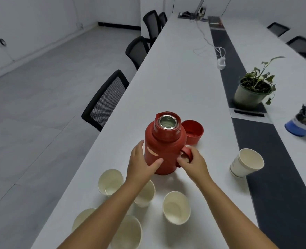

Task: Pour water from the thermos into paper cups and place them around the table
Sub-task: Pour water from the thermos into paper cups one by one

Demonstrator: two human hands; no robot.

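White table [175, 83], left hand [141, 163] cupping red thermos [163, 150], right hand [193, 163] gripping its handle [187, 152]

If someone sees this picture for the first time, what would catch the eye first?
The red thermos stands open at the centre of the white table, with the left hand on its body and the right hand at its handle. Its red lid sits just behind, and empty paper cups cluster in front.
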